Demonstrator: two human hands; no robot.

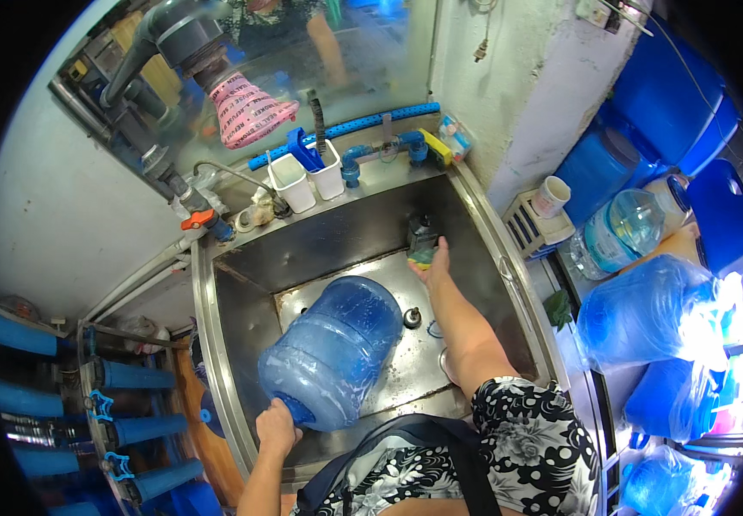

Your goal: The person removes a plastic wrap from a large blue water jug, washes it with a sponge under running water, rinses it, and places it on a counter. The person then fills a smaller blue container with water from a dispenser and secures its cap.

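Note:
A large blue plastic water jug [336,351] lies tilted in a stainless steel sink [371,274], its neck toward me and its base toward the far wall. My left hand [276,426] grips it at the neck. My right hand [434,263] reaches into the far right corner and has a green and yellow sponge [421,257] between thumb and fingers. Just behind that sponge stands a dark bottle [423,231]. A small dark fitting [412,317] rises from the sink floor, right of the jug. My right forearm partly covers a round object [447,364].
Along the back ledge stand two white containers [292,184], blue pipework [378,151] and a yellow sponge [436,147]. A pipe outlet wrapped in printed pink plastic [248,113] hangs above. An orange-handled valve [198,220] sits at left. Bagged blue jugs [649,309] line the right side.

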